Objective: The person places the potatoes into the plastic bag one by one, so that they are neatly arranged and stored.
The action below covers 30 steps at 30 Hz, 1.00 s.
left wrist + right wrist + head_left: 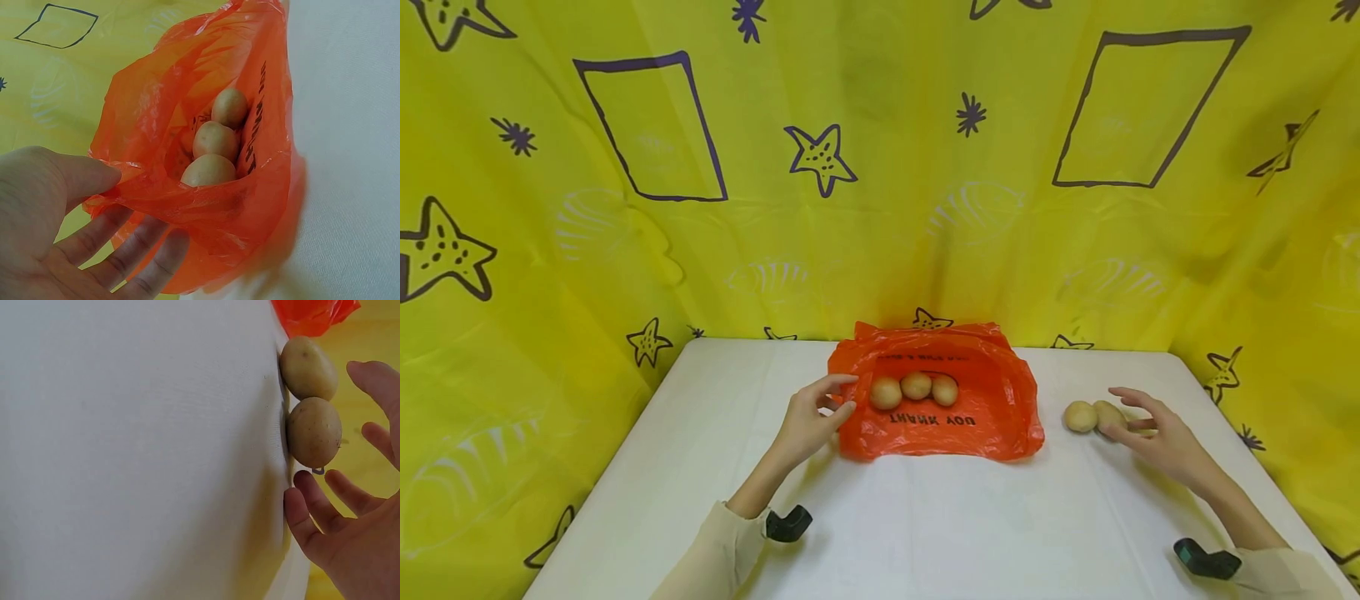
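Note:
A red plastic bag (1000, 417) with "THANK YOU" print lies with its mouth facing the person. Inside it, three potatoes (916, 385) sit in a row. My left hand (812, 421) holds the bag's left rim, thumb on the inner side and fingers along the outside in the left wrist view. To the right of the bag, a potato (1080, 416) rests on the table against a second potato (1108, 415). My right hand (1165, 442) is spread around the second one, with a gap between thumb and potato in the right wrist view.
The white-covered table (962, 525) runs back to a yellow curtain (880, 242) with star and frame drawings, which also closes in both sides. A black wrist device (788, 523) is on the left sleeve, and another device (1206, 560) on the right.

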Each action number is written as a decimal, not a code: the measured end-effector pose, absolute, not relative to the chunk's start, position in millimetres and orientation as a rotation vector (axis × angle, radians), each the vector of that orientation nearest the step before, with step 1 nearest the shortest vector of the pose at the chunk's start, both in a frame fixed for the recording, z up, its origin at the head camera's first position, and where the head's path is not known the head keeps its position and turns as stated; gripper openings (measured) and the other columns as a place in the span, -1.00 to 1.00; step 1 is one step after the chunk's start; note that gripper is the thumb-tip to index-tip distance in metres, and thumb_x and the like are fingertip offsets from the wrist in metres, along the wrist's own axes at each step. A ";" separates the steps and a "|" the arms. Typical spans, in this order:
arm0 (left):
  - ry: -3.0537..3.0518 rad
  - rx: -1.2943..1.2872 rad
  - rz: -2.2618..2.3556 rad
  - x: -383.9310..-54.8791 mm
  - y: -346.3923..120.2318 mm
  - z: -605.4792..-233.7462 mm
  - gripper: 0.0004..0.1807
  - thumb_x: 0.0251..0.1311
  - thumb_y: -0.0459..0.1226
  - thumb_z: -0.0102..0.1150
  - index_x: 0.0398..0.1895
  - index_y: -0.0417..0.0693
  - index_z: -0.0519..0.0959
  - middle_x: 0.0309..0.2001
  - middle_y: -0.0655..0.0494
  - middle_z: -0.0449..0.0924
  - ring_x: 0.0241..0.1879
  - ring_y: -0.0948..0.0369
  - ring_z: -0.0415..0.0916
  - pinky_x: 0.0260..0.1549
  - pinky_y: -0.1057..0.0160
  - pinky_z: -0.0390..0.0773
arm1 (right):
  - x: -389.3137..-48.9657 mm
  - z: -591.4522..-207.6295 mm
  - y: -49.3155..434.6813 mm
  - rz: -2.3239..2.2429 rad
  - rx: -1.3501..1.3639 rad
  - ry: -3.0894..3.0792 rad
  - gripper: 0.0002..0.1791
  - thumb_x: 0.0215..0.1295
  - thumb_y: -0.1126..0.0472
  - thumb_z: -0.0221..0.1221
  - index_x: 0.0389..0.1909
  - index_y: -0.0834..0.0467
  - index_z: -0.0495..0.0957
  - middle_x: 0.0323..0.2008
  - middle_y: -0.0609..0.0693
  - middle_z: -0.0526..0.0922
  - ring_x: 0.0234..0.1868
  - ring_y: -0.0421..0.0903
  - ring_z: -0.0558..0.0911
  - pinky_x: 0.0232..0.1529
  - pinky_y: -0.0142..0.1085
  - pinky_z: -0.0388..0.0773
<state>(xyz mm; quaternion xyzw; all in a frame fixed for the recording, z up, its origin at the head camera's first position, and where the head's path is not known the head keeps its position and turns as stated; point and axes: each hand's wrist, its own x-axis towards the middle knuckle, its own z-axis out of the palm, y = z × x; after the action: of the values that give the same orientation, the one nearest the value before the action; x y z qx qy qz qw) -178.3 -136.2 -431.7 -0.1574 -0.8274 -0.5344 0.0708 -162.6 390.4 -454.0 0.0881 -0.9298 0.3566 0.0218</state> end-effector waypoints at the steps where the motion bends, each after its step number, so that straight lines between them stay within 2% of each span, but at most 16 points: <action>1: -2.489 -0.474 -1.605 -178.0 -136.0 -431.5 -0.61 0.24 -0.48 0.34 0.14 -0.09 0.66 -0.17 -0.02 0.67 -0.36 0.11 0.64 -0.49 0.32 0.65 | -163.7 -455.1 391.0 1.106 0.277 -2.884 -0.27 0.39 0.08 0.33 0.44 0.29 0.28 0.27 0.57 0.35 -0.04 0.40 0.64 -0.27 -0.39 0.57; 8: -2.493 -0.472 -1.601 -177.6 -135.6 -431.4 -0.60 0.24 -0.47 0.34 0.14 -0.07 0.66 -0.18 -0.01 0.66 -0.35 0.08 0.64 -0.48 0.32 0.65 | -172.4 -458.2 395.8 1.101 0.342 -2.860 -0.30 0.35 0.18 0.35 0.41 0.30 0.30 0.14 0.52 0.51 -0.23 -0.07 0.64 -0.28 -0.41 0.54; 10: -2.493 -0.468 -1.601 -177.7 -135.5 -431.3 -0.60 0.24 -0.47 0.34 0.14 -0.07 0.66 -0.18 -0.01 0.66 -0.35 0.09 0.64 -0.49 0.32 0.65 | -174.0 -457.9 397.0 1.098 0.349 -2.871 -0.30 0.35 0.18 0.35 0.41 0.30 0.30 0.13 0.51 0.52 -0.23 -0.08 0.63 -0.28 -0.41 0.54; 15: -2.493 -0.465 -1.601 -178.3 -135.1 -431.2 -0.60 0.24 -0.47 0.34 0.14 -0.07 0.66 -0.18 0.00 0.66 -0.36 0.10 0.64 -0.49 0.32 0.65 | -175.1 -456.0 397.5 1.123 0.334 -2.923 -0.31 0.38 0.16 0.33 0.41 0.31 0.29 0.13 0.50 0.53 -0.16 0.06 0.64 -0.26 -0.39 0.55; 24: -2.492 -0.468 -1.612 -178.4 -135.1 -432.1 -0.60 0.24 -0.47 0.34 0.15 -0.08 0.66 -0.18 -0.01 0.66 -0.37 0.10 0.64 -0.49 0.32 0.66 | -175.8 -456.9 397.9 1.170 0.311 -2.980 -0.34 0.41 0.13 0.30 0.41 0.31 0.33 0.07 0.37 0.57 -0.31 -0.14 0.52 -0.32 -0.37 0.49; 30: -2.483 -0.482 -1.616 -178.6 -135.1 -433.2 -0.60 0.24 -0.47 0.33 0.15 -0.08 0.66 -0.18 -0.02 0.67 -0.36 0.10 0.64 -0.48 0.32 0.66 | -176.9 -459.0 399.6 1.187 0.314 -2.983 -0.37 0.41 0.13 0.30 0.39 0.29 0.38 -0.11 0.15 0.56 -0.36 -0.15 0.45 -0.41 -0.35 0.40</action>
<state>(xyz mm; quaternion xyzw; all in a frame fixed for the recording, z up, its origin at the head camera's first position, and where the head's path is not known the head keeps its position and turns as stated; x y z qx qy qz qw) -178.6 -135.1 -433.2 -0.1602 -0.8252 -0.5371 0.0699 -176.9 399.6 -459.0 0.0973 -0.9239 0.3676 -0.0422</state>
